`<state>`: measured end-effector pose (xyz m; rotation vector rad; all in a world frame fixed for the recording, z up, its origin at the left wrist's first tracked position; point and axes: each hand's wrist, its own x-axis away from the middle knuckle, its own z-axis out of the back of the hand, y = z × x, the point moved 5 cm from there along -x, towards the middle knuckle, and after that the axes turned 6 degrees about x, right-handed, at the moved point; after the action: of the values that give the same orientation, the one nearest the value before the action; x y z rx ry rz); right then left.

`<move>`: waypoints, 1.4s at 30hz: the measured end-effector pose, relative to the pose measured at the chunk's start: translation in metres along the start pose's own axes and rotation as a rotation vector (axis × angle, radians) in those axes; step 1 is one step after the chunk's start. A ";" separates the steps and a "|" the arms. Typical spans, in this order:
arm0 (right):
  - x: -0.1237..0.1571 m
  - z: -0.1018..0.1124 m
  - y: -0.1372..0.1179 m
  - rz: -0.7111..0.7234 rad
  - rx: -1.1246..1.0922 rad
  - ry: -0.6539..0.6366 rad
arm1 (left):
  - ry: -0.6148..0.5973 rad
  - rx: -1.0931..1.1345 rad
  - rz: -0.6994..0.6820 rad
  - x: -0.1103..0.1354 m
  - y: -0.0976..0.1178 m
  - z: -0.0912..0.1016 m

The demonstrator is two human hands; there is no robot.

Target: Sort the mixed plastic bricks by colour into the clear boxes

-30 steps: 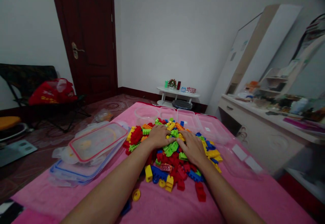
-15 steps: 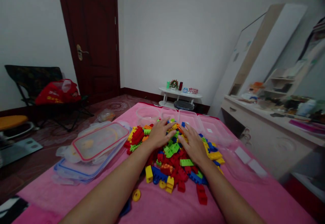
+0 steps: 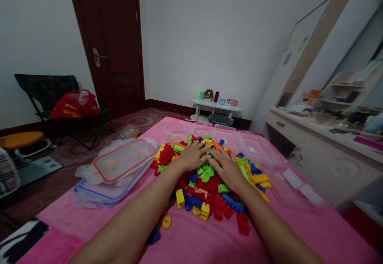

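Note:
A heap of toy building blocks (image 3: 212, 186) in red, green, yellow, blue and orange covers the middle of a pink cloth (image 3: 191, 242). My left hand (image 3: 193, 157) lies on top of the heap, fingers stretched out and palm down. Beside it, my right hand (image 3: 226, 169) also rests flat on the blocks with its fingers spread. The two hands nearly meet at the fingertips, and neither grips a block. Blocks under the palms are hidden. Nearest me are a red block (image 3: 243, 224) and a yellow ring-shaped piece (image 3: 166, 221).
Stacked clear lids (image 3: 124, 162) with red and blue seals lie left of the heap. Behind it stand a round clear tub (image 3: 178, 130) and clear rectangular containers (image 3: 257, 146). A clear tray with white labels (image 3: 295, 180) sits at right. A dresser (image 3: 314, 152) borders the right side.
My hands have drawn slightly closer together over the heap, and the fingers now press flatter on the blocks. The whole view has shifted a little.

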<state>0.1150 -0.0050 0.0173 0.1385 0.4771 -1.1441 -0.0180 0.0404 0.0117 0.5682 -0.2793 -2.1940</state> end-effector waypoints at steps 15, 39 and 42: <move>0.018 0.007 -0.081 0.453 -0.036 -0.069 | -0.084 -0.266 0.587 0.043 -0.051 0.100; -0.002 0.037 0.073 -0.304 -0.398 -0.038 | 0.158 1.534 0.474 -0.045 -0.034 -0.005; 0.002 0.026 0.047 -0.176 -0.440 -0.265 | 0.193 1.471 0.410 -0.042 -0.032 -0.011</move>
<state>0.1657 0.0039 0.0330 -0.4398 0.4991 -1.1820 -0.0109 0.0933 0.0030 1.3005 -1.7518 -1.2007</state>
